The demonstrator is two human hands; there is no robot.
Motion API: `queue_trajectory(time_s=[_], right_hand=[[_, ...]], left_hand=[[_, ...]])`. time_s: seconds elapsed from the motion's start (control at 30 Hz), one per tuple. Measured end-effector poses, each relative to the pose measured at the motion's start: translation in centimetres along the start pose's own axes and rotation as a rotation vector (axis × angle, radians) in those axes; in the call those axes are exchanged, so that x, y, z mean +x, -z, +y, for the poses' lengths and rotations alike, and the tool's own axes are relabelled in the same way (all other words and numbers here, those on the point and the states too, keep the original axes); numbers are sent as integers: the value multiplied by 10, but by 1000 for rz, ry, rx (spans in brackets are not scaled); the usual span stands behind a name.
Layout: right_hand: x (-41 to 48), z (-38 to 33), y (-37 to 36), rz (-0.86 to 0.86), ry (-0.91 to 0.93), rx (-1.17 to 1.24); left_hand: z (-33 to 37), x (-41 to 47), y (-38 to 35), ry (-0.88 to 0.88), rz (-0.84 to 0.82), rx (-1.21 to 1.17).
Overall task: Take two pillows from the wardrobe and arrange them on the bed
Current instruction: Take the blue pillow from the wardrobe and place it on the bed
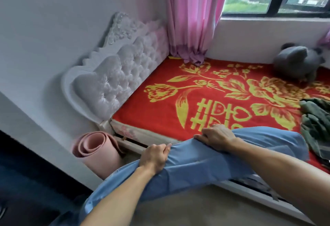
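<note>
I hold a long blue pillow (196, 165) at the near edge of the bed (160, 111), which is covered with a red blanket bearing yellow flowers. My left hand (154, 157) grips the pillow's fabric near its middle. My right hand (217, 137) rests curled over the pillow's upper part, above the blanket's edge. The pillow's lower end hangs down toward me over the floor. Only this one pillow is visible. The wardrobe is out of view.
A white tufted headboard (116, 75) stands at the left against the wall. A rolled pink mat (97, 152) leans beside the bed's corner. A grey plush toy (298, 61) and green crumpled cloth (316, 124) lie on the bed's right side. Pink curtain (191, 18) hangs by the window.
</note>
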State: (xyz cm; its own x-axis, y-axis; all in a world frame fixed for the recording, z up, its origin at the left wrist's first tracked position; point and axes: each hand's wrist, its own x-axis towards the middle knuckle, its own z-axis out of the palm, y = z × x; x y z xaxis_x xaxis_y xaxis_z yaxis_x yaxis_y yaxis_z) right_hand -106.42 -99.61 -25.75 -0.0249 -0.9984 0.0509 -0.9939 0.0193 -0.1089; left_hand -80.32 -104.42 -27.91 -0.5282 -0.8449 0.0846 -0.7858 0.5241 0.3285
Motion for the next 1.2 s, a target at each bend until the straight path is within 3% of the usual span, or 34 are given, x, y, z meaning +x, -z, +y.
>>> queue_trajectory(time_s=[0.3, 0.63, 0.77, 1.2], right_hand=[[116, 73, 5, 58, -80, -18], [333, 114, -3, 85, -120, -25], [403, 120, 14, 155, -142, -2], [566, 172, 41, 296, -32, -43]], left_hand=[[-4, 160, 4, -101, 36, 52], [-89, 384, 8, -130, -33, 25], [-112, 468, 33, -193, 17, 38], [-136, 606, 57, -154, 192, -14]])
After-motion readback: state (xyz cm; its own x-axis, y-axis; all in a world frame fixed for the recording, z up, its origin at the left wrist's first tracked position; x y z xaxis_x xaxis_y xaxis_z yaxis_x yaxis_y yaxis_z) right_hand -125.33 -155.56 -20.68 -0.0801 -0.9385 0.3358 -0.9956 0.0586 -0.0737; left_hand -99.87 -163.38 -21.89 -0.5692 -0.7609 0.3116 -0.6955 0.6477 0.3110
